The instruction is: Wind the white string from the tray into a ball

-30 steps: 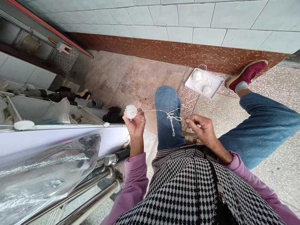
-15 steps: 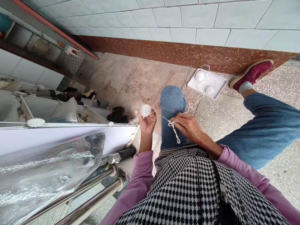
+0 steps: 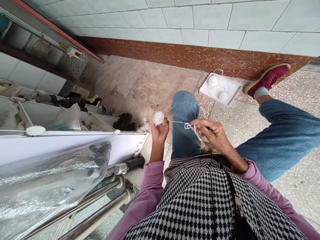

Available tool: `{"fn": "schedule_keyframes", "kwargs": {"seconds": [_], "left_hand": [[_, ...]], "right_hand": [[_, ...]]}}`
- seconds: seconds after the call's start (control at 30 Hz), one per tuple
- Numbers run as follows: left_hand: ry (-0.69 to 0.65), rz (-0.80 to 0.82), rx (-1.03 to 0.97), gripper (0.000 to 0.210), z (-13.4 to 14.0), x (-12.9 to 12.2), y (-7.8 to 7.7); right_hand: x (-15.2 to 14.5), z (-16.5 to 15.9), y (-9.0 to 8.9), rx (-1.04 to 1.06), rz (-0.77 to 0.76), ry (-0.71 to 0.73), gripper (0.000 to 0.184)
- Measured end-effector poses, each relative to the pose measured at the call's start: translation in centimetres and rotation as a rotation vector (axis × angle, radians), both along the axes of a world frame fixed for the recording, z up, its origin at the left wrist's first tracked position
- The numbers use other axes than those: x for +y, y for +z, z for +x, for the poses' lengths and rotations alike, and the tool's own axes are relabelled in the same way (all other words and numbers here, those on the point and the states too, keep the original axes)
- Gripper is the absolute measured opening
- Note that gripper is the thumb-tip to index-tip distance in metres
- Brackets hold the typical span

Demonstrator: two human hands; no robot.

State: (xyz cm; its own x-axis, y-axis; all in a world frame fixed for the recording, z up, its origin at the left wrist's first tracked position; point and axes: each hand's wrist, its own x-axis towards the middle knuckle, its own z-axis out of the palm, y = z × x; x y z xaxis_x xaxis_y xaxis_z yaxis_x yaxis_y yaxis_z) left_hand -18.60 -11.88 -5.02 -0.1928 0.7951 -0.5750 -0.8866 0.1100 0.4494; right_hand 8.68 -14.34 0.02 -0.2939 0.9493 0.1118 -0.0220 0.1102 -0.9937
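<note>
A small ball of white yarn (image 3: 158,118) rests in the fingers of my left hand (image 3: 160,130), which is closed on it. From the ball a strand runs taut to the right across the jeans knee. It meets a looped, knotted length of white yarn (image 3: 187,125), pinched between the thumb and fingers of my right hand (image 3: 212,133). A braided tail of that yarn hangs below the right fingers, partly hidden by the hand.
A shallow white tray (image 3: 236,89) with balls of white yarn (image 3: 213,81) lies on the floor by the tiled wall. At left stands a shoe rack (image 3: 100,126) with shoes and plastic bags. Metal tubes (image 3: 100,203) and clear plastic sheeting (image 3: 62,180) are at lower left.
My right hand has moved right, drawing the looped yarn with it and lengthening the strand between the hands. My left hand with the ball has shifted slightly right.
</note>
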Motion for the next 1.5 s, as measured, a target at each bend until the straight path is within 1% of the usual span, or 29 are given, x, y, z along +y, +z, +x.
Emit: {"fn": "schedule_keyframes", "kwargs": {"seconds": [0.1, 0.23, 0.27, 0.37, 0.43, 0.5, 0.63, 0.7, 0.83, 0.9, 1.0, 1.1, 1.17, 1.2, 1.27, 1.33, 1.37, 1.43, 1.5], "left_hand": [[0.009, -0.021, 0.002, 0.033, -0.2, -0.2, -0.3], [0.023, -0.032, -0.056, 0.035, 0.0, -0.3, -0.4], [0.025, -0.037, -0.068, 0.038, 0.1, -0.3, -0.4], [0.043, -0.053, -0.085, 0.046, 0.4, -0.3, -0.4], [0.059, -0.052, -0.084, 0.049, 0.5, -0.2, -0.5], [0.066, -0.055, -0.063, 0.046, 0.6, -0.1, -0.6], [0.039, -0.077, -0.011, 0.039, 0.6, -0.1, -0.8], [0.043, -0.085, -0.010, 0.041, 0.7, -0.1, -0.8], [0.068, -0.129, -0.027, 0.051, 1.0, -0.1, -0.9], [0.062, -0.135, -0.036, 0.051, 1.2, -0.2, -1.1], [0.064, -0.135, -0.030, 0.048, 1.3, -0.3, -1.5], [0.068, -0.119, -0.038, 0.052, 1.1, -0.3, -1.8], [0.046, -0.104, -0.059, 0.053, 0.8, -0.2, -1.9], [0.043, -0.103, -0.060, 0.052, 0.6, -0.2, -2.0], [0.068, -0.118, -0.034, 0.045, 0.1, -0.1, -2.1], [0.108, -0.137, 0.004, 0.035, -0.4, -0.1, -2.2], [0.121, -0.140, 0.021, 0.030, -0.7, -0.1, -2.3], [0.117, -0.128, 0.043, 0.024, -1.1, 0.0, -2.2], [0.088, -0.098, 0.053, 0.023, -1.3, 0.0, -1.9]], "right_hand": [[-0.1, -0.1, -0.1, -0.075, 0.064, 0.064, 0.020], [-0.4, -0.3, -0.2, -0.126, 0.118, 0.039, 0.011], [-0.5, -0.4, -0.2, -0.129, 0.126, 0.038, 0.013], [-0.5, -0.6, 0.2, -0.149, 0.193, 0.084, 0.029], [-0.4, -0.6, 0.4, -0.172, 0.282, 0.135, 0.032], [-0.4, -0.6, 0.3, -0.211, 0.371, 0.178, 0.031], [-0.4, -0.9, -0.8, -0.340, 0.486, 0.211, 0.029], [-0.4, -1.4, -1.5, -0.409, 0.528, 0.187, 0.029], [-0.5, -2.5, -2.6, -0.552, 0.570, 0.120, 0.027], [-0.6, -3.0, -2.9, -0.605, 0.601, 0.103, 0.028], [-0.6, -3.5, -3.4, -0.621, 0.629, 0.107, 0.030], [-0.6, -3.4, -3.5, -0.563, 0.571, 0.120, 0.025], [-0.7, -2.7, -2.9, -0.420, 0.470, 0.117, 0.022], [-0.8, -2.1, -2.4, -0.314, 0.390, 0.115, 0.020], [-1.0, -0.4, -1.1, -0.074, 0.176, 0.093, 0.018], [-1.3, 1.5, 0.4, 0.149, -0.040, 0.045, 0.024], [-1.5, 2.4, 1.1, 0.244, -0.115, 0.011, 0.028], [-1.8, 4.1, 2.5, 0.375, -0.191, -0.063, 0.034], [-2.0, 5.2, 3.5, 0.424, -0.207, -0.108, 0.032]]}}
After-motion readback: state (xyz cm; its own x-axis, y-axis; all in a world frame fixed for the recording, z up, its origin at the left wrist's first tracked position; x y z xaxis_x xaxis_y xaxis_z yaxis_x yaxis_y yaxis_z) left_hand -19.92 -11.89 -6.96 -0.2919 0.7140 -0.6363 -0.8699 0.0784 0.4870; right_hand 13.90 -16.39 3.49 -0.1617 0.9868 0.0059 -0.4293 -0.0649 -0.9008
